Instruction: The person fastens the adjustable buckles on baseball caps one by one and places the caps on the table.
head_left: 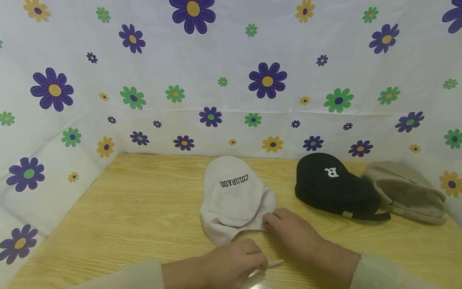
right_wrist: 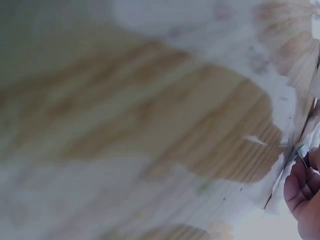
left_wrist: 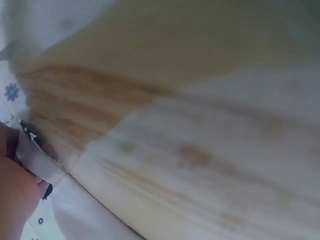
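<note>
A light beige baseball cap [head_left: 234, 200] lies on the wooden table, its dark COLORADO lettering upside down and its back turned towards me. My right hand [head_left: 296, 237] pinches the right side of the cap's rear edge. Just in front of the cap, my left hand [head_left: 231, 263] holds a thin pale strap [head_left: 276, 263], whose tip sticks out to the right of the fingers. A small metal glint shows under the left fingers. Pale fabric [left_wrist: 80, 205] crosses the lower left of the left wrist view. A small metal piece [right_wrist: 302, 156] shows by fingertips in the right wrist view.
A black cap [head_left: 332, 188] with a white R lies at the right on the table [head_left: 155, 200]. Against it rests a khaki cap [head_left: 404, 188]. Behind and at the sides hangs a white cloth [head_left: 216, 52] printed with flowers.
</note>
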`<state>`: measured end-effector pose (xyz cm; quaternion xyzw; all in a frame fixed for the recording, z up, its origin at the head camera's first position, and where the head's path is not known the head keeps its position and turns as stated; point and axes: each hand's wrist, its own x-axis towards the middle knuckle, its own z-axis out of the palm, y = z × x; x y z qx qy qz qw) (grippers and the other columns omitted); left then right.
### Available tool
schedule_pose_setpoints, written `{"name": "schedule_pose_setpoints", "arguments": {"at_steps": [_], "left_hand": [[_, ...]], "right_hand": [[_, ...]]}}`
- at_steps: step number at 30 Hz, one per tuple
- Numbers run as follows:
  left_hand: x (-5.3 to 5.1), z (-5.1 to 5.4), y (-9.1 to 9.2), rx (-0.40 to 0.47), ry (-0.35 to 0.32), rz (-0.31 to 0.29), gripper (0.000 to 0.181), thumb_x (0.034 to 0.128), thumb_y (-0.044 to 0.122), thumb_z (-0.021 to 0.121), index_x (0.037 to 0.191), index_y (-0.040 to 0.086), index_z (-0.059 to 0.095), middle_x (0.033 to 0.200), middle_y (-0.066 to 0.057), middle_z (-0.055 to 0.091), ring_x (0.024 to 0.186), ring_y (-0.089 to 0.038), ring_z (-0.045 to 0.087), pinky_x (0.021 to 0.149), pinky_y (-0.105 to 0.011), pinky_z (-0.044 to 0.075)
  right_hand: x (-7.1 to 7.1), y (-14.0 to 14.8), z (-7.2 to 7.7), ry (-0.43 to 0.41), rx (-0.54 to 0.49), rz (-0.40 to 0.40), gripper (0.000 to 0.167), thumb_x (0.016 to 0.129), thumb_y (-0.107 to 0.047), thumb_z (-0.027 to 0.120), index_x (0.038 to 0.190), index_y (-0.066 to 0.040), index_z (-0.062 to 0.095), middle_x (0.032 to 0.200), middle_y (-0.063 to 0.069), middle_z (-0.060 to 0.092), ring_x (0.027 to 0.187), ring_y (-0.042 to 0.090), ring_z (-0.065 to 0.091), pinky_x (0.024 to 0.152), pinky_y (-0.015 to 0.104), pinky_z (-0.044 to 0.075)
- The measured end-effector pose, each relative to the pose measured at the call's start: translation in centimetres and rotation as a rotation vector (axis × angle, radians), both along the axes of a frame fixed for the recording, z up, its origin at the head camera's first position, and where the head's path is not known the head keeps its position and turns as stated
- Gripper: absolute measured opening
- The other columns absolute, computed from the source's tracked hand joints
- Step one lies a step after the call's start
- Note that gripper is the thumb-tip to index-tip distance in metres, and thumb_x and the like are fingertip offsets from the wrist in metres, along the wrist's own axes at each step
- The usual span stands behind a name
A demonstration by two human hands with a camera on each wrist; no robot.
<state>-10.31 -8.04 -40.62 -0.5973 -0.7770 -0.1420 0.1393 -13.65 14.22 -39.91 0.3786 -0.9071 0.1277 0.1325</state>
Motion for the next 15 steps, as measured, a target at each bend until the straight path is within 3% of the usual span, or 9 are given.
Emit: {"name": "schedule_pose_setpoints", "arguments": {"at_steps": [5,12,15], "left_hand": [[0.0,-0.1,-0.4,0.035,0.038,0.056,0.026,0.0763,0.005,0.071,0.1,0.016,0.069,0.096,0.008,0.065,0.091,-0.005,0.058,0.087,-0.013,0.045],[0.0,-0.3,-1.2,0.069,-0.012,0.16,0.016,0.0722,0.006,0.065,0.084,0.016,0.063,0.082,0.009,0.056,0.075,-0.001,0.053,0.072,-0.009,0.043],[0.0,-0.2,-1.4,0.075,-0.036,0.188,0.017,0.0655,0.01,0.065,0.079,0.017,0.059,0.077,0.01,0.051,0.069,0.001,0.046,0.065,-0.008,0.038]], "right_hand": [[-0.1,-0.2,-0.1,-0.022,-0.052,0.029,0.018,0.083,-0.001,0.074,0.093,-0.013,0.065,0.082,-0.005,0.06,0.077,0.007,0.057,0.069,0.022,0.051],[0.0,-0.3,0.4,-0.102,-0.032,0.067,0.026,0.077,0.008,0.071,0.097,-0.009,0.071,0.087,-0.002,0.063,0.083,0.009,0.06,0.075,0.025,0.054],[0.0,-0.2,0.6,-0.15,0.01,0.085,0.036,0.075,0.011,0.068,0.105,-0.009,0.07,0.09,-0.002,0.06,0.083,0.008,0.056,0.075,0.024,0.053]]}}
